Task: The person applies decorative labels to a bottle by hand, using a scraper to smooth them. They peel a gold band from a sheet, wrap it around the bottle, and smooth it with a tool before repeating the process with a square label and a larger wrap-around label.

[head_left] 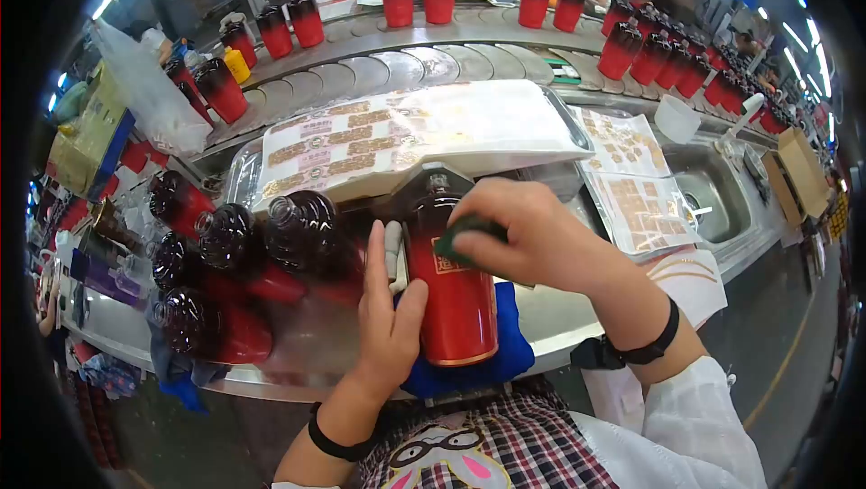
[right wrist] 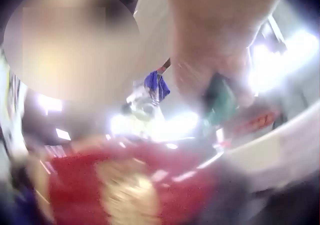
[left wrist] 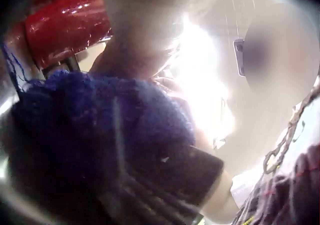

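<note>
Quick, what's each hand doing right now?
Left hand: open, fingers straight against the red bottle.
Right hand: gripping a green pad.

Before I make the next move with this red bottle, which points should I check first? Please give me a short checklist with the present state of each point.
1. The red bottle lies on its side on the blue cloth: ok.
2. The left hand rests against the bottle's side, thumb on it: ok.
3. The right hand grips the green pad and presses it on the bottle: ok.
4. The gold label is flat and straight: cannot tell. The hand covers most of it, and the right wrist view is blurred.
5. The label sheets lie just behind the bottle: ok.
</note>
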The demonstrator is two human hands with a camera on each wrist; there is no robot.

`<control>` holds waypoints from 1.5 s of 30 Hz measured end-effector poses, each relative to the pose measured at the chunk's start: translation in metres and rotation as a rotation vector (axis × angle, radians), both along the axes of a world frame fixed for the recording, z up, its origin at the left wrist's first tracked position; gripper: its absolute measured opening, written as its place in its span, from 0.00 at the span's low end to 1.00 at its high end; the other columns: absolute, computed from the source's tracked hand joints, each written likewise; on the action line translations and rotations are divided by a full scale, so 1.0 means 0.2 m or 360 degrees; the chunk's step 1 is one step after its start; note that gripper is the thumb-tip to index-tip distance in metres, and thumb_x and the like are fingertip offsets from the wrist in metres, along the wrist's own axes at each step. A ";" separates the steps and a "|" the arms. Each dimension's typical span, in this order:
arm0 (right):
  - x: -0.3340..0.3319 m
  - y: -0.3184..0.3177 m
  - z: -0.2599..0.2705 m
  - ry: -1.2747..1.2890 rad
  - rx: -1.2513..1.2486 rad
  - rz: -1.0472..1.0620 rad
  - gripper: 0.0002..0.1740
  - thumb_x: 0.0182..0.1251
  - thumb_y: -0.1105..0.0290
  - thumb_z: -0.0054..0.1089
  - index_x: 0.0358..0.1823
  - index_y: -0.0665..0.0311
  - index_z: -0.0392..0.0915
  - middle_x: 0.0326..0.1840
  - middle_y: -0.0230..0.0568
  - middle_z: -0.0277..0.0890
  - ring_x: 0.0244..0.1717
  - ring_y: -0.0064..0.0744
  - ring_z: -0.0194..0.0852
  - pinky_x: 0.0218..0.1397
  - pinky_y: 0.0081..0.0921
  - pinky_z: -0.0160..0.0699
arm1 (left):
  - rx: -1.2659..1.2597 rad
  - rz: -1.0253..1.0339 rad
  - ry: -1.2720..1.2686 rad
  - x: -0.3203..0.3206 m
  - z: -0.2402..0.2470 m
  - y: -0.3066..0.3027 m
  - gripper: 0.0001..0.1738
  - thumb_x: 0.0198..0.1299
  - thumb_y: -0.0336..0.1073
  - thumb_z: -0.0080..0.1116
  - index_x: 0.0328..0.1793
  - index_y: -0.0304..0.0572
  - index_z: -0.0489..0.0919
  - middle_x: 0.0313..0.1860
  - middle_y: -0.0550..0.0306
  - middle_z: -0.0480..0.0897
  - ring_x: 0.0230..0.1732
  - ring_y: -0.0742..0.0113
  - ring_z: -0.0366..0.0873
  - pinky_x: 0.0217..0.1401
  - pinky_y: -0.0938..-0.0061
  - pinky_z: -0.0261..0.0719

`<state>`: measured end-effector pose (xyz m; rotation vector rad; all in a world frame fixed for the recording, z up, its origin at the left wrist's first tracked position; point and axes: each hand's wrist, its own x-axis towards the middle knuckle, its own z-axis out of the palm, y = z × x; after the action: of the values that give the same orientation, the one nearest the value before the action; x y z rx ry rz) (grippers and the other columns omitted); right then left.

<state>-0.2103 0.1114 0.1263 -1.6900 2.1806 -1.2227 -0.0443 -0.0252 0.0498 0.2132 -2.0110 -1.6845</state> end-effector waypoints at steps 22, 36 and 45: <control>-0.03 -0.08 -0.05 0.0581 -0.0173 -0.0447 0.09 0.62 0.70 0.66 0.41 0.66 0.80 0.35 0.49 0.80 0.34 0.45 0.80 0.39 0.34 0.77 | -0.0620 0.0152 -0.0012 -0.06 0.07 -0.08 0.31 0.76 0.47 0.46 0.74 0.31 0.66 0.63 0.36 0.77 0.66 0.46 0.72 0.71 0.62 0.67; 0.16 0.13 -0.09 0.0350 -0.0480 -0.0341 0.10 0.59 0.74 0.69 0.40 0.65 0.79 0.29 0.42 0.74 0.27 0.41 0.72 0.29 0.31 0.70 | 0.0659 -0.0384 -0.0640 -0.42 0.19 -0.20 0.19 0.62 0.47 0.64 0.45 0.36 0.82 0.38 0.58 0.83 0.38 0.70 0.81 0.43 0.75 0.80; 0.20 0.29 -0.17 -0.0059 -0.0645 -0.0417 0.09 0.64 0.73 0.68 0.42 0.68 0.80 0.29 0.36 0.73 0.28 0.24 0.70 0.31 0.21 0.67 | 0.0296 -0.0542 -0.0571 -0.32 0.31 -0.24 0.10 0.65 0.42 0.63 0.42 0.44 0.81 0.34 0.69 0.80 0.35 0.82 0.75 0.39 0.83 0.74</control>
<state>-0.1695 0.1697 0.0915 -1.5160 2.3045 -1.8548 -0.1084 -0.0733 0.1116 0.2640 -2.2439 -2.1806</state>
